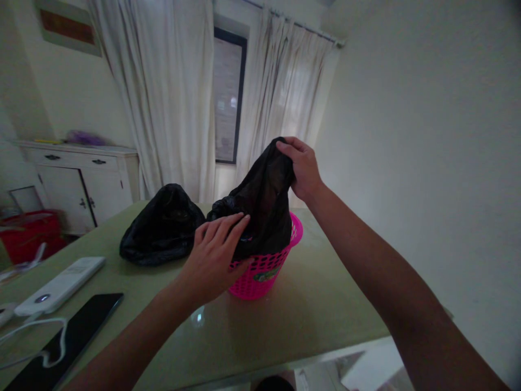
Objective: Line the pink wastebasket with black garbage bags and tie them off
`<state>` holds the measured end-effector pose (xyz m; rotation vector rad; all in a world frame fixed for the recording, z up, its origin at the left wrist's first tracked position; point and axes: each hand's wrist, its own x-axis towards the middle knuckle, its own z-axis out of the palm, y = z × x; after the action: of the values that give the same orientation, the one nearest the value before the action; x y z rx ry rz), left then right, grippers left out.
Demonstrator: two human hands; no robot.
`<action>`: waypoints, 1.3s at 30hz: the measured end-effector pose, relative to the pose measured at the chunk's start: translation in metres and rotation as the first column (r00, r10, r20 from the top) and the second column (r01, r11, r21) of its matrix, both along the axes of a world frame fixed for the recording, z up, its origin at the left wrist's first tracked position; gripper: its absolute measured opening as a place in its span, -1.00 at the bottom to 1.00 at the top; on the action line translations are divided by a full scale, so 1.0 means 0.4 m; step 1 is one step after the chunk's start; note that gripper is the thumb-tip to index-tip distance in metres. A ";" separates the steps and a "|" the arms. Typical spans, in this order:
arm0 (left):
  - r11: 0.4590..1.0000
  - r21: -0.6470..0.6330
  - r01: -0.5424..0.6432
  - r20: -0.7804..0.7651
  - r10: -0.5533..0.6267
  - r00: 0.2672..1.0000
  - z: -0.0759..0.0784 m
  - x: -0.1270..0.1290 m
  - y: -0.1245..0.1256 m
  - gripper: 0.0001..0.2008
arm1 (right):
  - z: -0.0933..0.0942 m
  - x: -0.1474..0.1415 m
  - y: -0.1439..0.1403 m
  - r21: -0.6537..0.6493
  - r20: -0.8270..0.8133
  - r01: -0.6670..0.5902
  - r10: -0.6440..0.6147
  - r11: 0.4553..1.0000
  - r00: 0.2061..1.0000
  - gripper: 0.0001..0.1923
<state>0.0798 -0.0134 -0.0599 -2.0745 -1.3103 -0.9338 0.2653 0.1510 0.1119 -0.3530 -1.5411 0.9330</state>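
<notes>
A bright pink perforated plastic basket (249, 285) stands upright on the table, with a small label on its front. A black plastic garbage bag (266, 201) covers its mouth and rises in a peak above the rim. My right hand (302, 167) pinches the top of this bag, thumb and fingers closed on it. At the basket's near left rim is my left hand (217, 255), fingers laid over the bag's edge and thumb against the pink wall. The bag hides the basket's inside. To the left, a second black garbage bag (163, 228) sits puffed up with its mouth open.
The pale green table (317, 304) ends at a near edge. At its left lie a white power bank (65, 282), a dark phone (77, 336) and a white cable (63, 339). Beyond are a white cabinet (109, 179), a red bag (30, 233) and curtains (175, 98).
</notes>
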 end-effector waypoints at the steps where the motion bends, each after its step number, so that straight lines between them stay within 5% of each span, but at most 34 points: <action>1: 1.000 -0.012 -0.009 0.002 0.009 1.000 -0.009 -0.029 0.000 -0.27 | 0.000 0.021 0.017 -0.010 -0.020 0.051 -0.051 0.999 0.998 -0.67; 6: 0.996 -0.007 0.086 -0.081 -0.086 0.993 -0.006 -0.150 0.011 -0.63 | -0.029 0.100 0.049 -0.102 0.029 0.305 -0.304 0.947 0.952 -0.76; 11: 0.980 0.175 -0.100 0.122 0.079 0.989 0.125 -0.168 0.026 -0.66 | -0.063 0.144 0.053 -0.090 0.218 0.565 -0.537 0.820 0.815 -0.82; 14: 0.987 0.114 -0.110 0.302 0.071 0.951 0.193 -0.161 0.083 -0.67 | -0.065 0.162 0.062 -0.085 0.274 0.605 -0.566 0.791 0.778 -0.84; 18: 0.964 -0.240 0.119 0.610 0.054 0.790 0.220 -0.167 0.177 -0.59 | -0.053 0.197 0.071 -0.074 0.222 0.679 -0.652 0.730 0.725 -0.86; 21: 0.915 -0.204 0.348 0.793 -0.054 0.607 0.234 -0.169 0.200 -0.52 | -0.053 0.232 0.078 -0.129 0.223 0.717 -0.685 0.685 0.694 -0.94; 23: 0.945 -0.065 0.322 0.732 -0.174 0.659 0.246 -0.173 0.194 -0.49 | -0.061 0.253 0.085 -0.161 0.238 0.729 -0.690 0.666 0.683 -0.96; 26: 0.970 0.041 0.241 0.327 -0.240 0.914 0.248 -0.198 0.190 -0.40 | -0.080 0.279 0.100 -0.149 0.244 0.759 -0.720 0.634 0.649 -0.95; 30: 0.985 -0.164 -0.047 -0.085 0.033 0.996 0.226 -0.265 0.217 -0.63 | -0.110 0.311 0.128 -0.056 0.365 0.815 -0.747 0.577 0.555 -0.89; 33: 0.927 -0.276 -0.252 -0.002 0.262 0.965 0.244 -0.299 0.223 -0.71 | -0.122 0.330 0.139 0.179 0.590 0.861 -0.752 0.477 0.294 -0.77; 36: 0.945 -0.324 0.040 0.397 0.097 0.913 0.293 -0.286 0.192 -0.74 | -0.109 0.315 0.122 0.483 0.674 0.767 -0.738 0.422 -0.019 -0.55; 37: 0.941 -0.287 0.180 0.527 -0.002 0.850 0.310 -0.271 0.176 -0.75 | -0.100 0.296 0.108 0.538 0.656 0.721 -0.754 0.437 -0.033 -0.50; 39: 0.923 -0.189 0.335 0.645 -0.141 0.751 0.340 -0.230 0.140 -0.74 | -0.079 0.237 0.067 0.577 0.584 0.612 -0.797 0.541 0.153 -0.51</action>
<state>-0.0122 0.0428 0.0761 -2.2955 -1.5976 -1.7552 0.3599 0.1780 0.0801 -1.4109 -1.9226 -0.3037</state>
